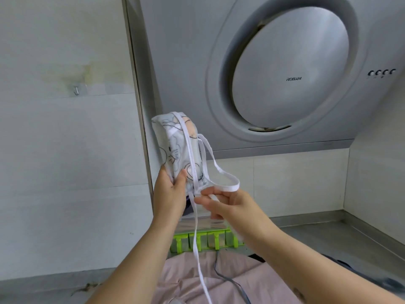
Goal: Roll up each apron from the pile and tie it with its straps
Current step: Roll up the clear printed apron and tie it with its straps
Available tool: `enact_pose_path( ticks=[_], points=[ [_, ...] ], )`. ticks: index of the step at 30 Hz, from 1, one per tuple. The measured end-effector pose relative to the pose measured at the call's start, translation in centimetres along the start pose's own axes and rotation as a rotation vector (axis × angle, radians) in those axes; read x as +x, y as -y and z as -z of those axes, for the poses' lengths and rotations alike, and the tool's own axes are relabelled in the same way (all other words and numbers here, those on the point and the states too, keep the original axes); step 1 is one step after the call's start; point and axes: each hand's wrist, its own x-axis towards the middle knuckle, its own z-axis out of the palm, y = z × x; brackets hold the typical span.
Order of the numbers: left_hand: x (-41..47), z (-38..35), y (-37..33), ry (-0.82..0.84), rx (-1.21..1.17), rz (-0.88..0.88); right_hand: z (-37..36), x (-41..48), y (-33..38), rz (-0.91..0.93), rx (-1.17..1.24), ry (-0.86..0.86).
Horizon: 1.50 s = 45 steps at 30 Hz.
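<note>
Pink apron [197, 279] lies crumpled at the bottom edge, and up above it the left hand [169, 194] grips the lower end of the rolled white apron [177, 150], held upright in front of the range hood [291, 71]. The right hand [225, 202] pinches the white strap [219, 172] just beside the roll's base (one loose end dangles over the pink cloth).

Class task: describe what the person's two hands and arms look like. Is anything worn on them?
The left hand and right hand are bare: no gloves, rings or watch show. Both forearms are uncovered, with no sleeve in view. The right forearm carries a small dark mark.
</note>
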Motion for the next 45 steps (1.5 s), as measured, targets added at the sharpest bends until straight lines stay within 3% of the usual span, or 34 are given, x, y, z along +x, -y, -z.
enact_pose_path(
  ticks=[5,9,11,14,17,22,27,30,33,35,37,39,43,45],
  points=[
    [-0.1,0.0,-0.1,0.035,0.029,-0.046,0.6,-0.7,1.3,-0.059,0.004,0.352],
    [0.2,0.3,0.2,0.033,0.057,-0.032,1.2,-1.2,1.9,-0.082,-0.098,0.424],
    [0.3,0.4,0.2,0.052,0.059,-0.013,0.9,-1.3,2.7,-0.016,-0.297,0.348],
    [0.1,0.1,0.1,0.128,0.098,0.02,0.9,-0.3,3.7,0.158,-0.54,0.078],
    [-0.6,-0.1,-0.2,0.292,0.049,0.016,2.2,1.9,4.2,0.291,-0.595,-0.064],
    [-1.8,0.1,-0.8,0.569,-0.089,-0.018,4.7,4.7,3.8,0.363,-0.673,-0.191],
    [-2.3,0.5,-0.6,0.728,-0.194,0.073,5.2,5.0,2.3,0.42,-0.608,-0.242],
    [-2.3,0.9,-0.3,0.792,-0.248,0.133,5.4,5.0,2.2,0.189,-0.339,-0.192],
    [-1.8,1.5,-0.6,0.899,-0.284,0.197,6.1,4.9,2.2,-0.038,0.035,0.098],
    [-1.3,2.1,-1.0,0.968,-0.309,0.25,5.8,4.5,2.6,-0.104,0.1,0.168],
    [-0.9,2.6,-1.3,1.017,-0.344,0.31,5.5,4.2,2.4,-0.118,0.137,0.122],
    [-0.8,2.5,-1.5,0.95,-0.367,0.348,5.2,4.2,2.2,-0.084,0.191,0.05],
    [-2.1,1.2,-0.6,0.408,-0.334,0.263,4.7,4.5,1.8,-0.015,0.375,-0.224],
    [-3.1,0.5,-0.4,0.337,-0.238,0.14,4.4,4.5,1.7,-0.011,0.427,-0.29]
  ],
)
